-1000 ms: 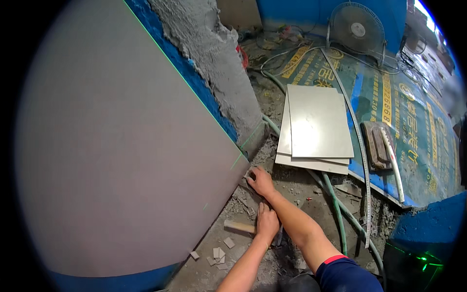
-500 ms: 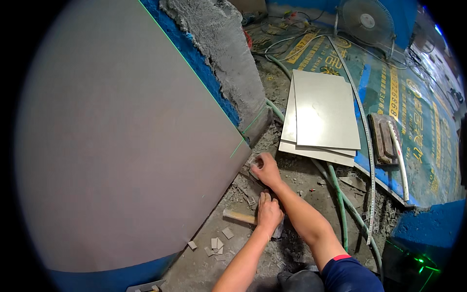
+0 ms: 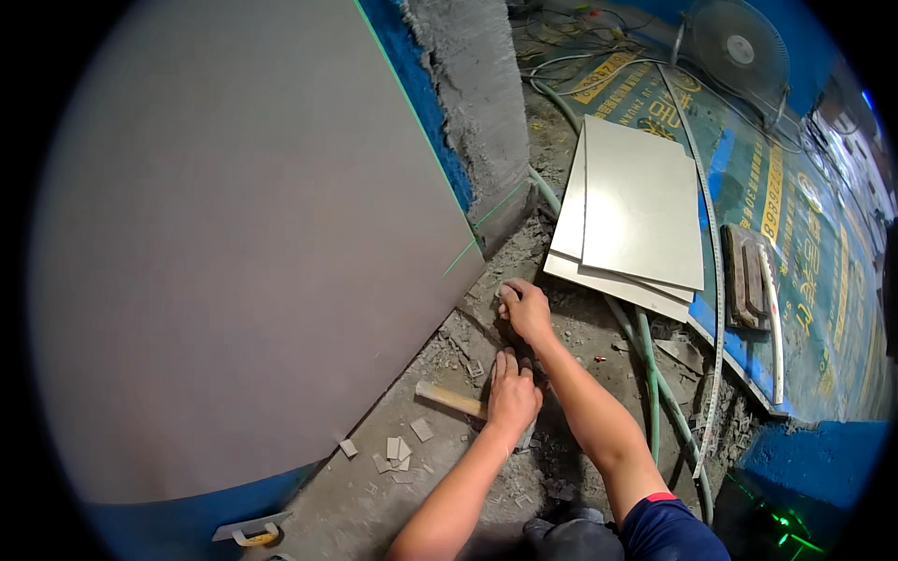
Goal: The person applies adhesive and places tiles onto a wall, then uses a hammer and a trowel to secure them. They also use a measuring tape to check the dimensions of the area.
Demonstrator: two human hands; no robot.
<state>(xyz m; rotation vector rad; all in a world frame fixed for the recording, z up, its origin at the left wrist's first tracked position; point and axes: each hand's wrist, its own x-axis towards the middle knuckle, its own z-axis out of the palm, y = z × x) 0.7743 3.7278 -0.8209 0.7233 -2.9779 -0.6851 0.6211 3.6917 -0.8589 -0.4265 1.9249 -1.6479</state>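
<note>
Low over the rubble-strewn floor, my right hand [image 3: 525,309] is closed in a pinch near the foot of the big grey panel [image 3: 253,252]. What its fingertips hold, if anything, is too small to make out. Just nearer to me, my left hand [image 3: 514,397] lies with its fingers stretched forward on the ground. A wooden handle [image 3: 451,400], like a hammer's, sticks out to the left from beneath that hand. Part of a grey tool head shows at the hand's right side; the rest is covered. Several small tile pieces [image 3: 398,451] lie left of my left forearm.
Right of my hands rest stacked pale tiles [image 3: 644,206]. Green hoses [image 3: 652,374] run beneath them. Beyond lie a long metal ruler [image 3: 716,280], a float [image 3: 745,276] and a white strip [image 3: 773,327]. A fan [image 3: 734,51] stands far back; a yellow-handled trowel [image 3: 257,535] lies lower left.
My head view has shifted, bringing the trowel at lower left into sight. My right hand's fingers have drawn closer together, and the left hand's fingers are stretched farther forward.
</note>
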